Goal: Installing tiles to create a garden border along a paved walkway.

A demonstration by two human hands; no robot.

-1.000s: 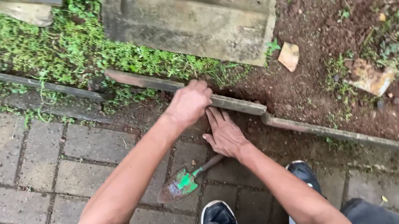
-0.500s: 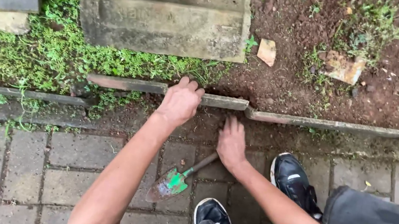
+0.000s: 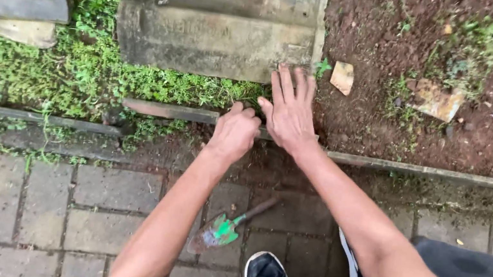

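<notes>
Having been lifted off the paving, the right hand is now spread flat by the stone slab, while the edging strip is gripped by the left hand.

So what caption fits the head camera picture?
Left hand grips a thin edging strip; right hand spreads beside it.

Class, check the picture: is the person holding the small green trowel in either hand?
No, the green trowel lies on the paving while the left hand grips the edging strip and the right hand is spread above it.
</notes>
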